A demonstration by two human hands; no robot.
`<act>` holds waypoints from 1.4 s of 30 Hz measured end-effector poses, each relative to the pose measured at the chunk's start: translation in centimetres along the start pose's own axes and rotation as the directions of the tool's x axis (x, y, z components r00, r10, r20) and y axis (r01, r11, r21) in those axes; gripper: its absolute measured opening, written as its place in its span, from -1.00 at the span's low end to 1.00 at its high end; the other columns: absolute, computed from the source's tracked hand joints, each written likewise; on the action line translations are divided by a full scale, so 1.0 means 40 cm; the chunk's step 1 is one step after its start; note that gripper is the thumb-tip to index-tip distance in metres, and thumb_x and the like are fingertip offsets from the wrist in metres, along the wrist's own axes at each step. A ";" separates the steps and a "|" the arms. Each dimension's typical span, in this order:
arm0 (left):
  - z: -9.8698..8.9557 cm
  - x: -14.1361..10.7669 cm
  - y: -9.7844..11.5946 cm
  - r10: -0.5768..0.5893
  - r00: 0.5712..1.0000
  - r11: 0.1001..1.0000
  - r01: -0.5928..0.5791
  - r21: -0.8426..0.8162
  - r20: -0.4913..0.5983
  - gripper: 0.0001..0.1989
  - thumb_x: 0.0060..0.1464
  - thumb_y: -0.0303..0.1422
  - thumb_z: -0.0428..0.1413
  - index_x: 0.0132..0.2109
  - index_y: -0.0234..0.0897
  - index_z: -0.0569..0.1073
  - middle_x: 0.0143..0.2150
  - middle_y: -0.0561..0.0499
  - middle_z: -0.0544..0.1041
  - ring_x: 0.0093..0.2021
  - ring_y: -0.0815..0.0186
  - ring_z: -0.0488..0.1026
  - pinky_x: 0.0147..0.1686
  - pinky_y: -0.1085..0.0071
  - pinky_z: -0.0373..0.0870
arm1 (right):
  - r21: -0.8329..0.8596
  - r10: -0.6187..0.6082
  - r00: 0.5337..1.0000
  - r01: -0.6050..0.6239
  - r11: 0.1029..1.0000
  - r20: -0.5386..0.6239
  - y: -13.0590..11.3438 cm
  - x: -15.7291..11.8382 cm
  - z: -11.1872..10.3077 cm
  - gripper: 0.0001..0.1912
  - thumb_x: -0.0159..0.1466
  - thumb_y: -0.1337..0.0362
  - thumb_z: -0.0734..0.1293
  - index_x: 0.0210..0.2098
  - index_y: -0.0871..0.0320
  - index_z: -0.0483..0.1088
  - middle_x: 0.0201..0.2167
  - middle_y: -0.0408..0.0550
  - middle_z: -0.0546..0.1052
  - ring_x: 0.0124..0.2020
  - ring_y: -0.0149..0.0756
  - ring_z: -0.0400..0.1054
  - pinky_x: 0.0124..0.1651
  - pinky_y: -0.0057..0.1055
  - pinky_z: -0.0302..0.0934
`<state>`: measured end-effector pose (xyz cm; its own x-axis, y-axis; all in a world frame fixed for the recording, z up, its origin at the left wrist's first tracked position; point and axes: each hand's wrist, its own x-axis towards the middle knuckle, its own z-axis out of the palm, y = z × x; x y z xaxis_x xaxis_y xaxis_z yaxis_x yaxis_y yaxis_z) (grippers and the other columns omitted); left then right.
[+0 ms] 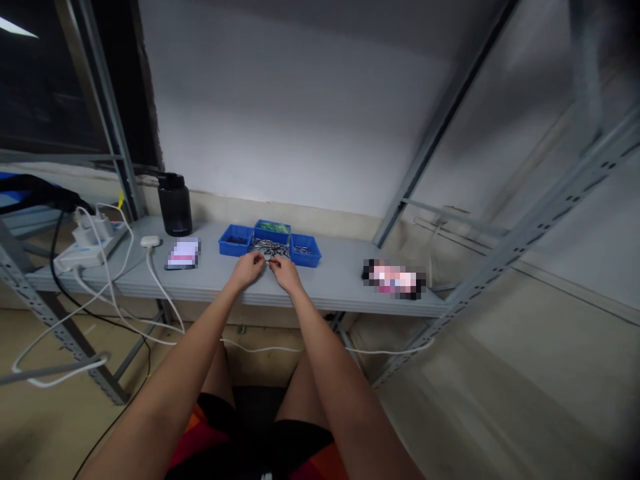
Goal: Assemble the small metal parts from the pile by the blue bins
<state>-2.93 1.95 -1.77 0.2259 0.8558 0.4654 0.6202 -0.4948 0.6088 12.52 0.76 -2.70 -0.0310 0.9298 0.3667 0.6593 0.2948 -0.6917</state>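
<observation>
My left hand (249, 269) and my right hand (284, 273) meet over the front of the grey shelf, fingertips pinched close together. Between them is a tiny dark piece, too small to make out. Just behind my fingers lies a pile of small shiny metal parts (271, 248). Three blue bins surround it: the left bin (235, 251) has small dark parts, the back bin (273, 225) something green, and the right bin (306, 260) a few slim metal pieces.
A dark bottle (176, 205) stands back left, near a lit phone (183, 254) and a white charger (150, 241). A power strip (93, 245) with trailing white cables (167, 313) sits far left. Another phone-like device (394, 279) lies at right. Metal posts (445, 127) frame the shelf (340, 283).
</observation>
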 end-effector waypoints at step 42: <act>0.003 0.004 -0.001 0.018 1.000 0.989 -0.021 -0.146 -0.021 -0.83 0.04 -0.38 0.04 -0.30 -0.34 0.49 -0.31 -0.07 0.57 -0.30 0.26 0.45 -0.20 0.37 0.37 | 0.081 -0.031 0.999 0.032 0.996 -0.004 0.003 0.000 -0.002 -0.82 0.24 0.32 0.32 -0.21 0.14 0.56 -0.22 0.00 0.63 -0.17 -0.22 0.50 -0.05 -0.35 0.31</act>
<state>-2.82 2.15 -1.81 0.2216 0.8433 0.4896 0.4989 -0.5295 0.6861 12.68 0.78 -2.72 -0.0485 0.9191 0.3910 0.5947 0.3411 -0.7280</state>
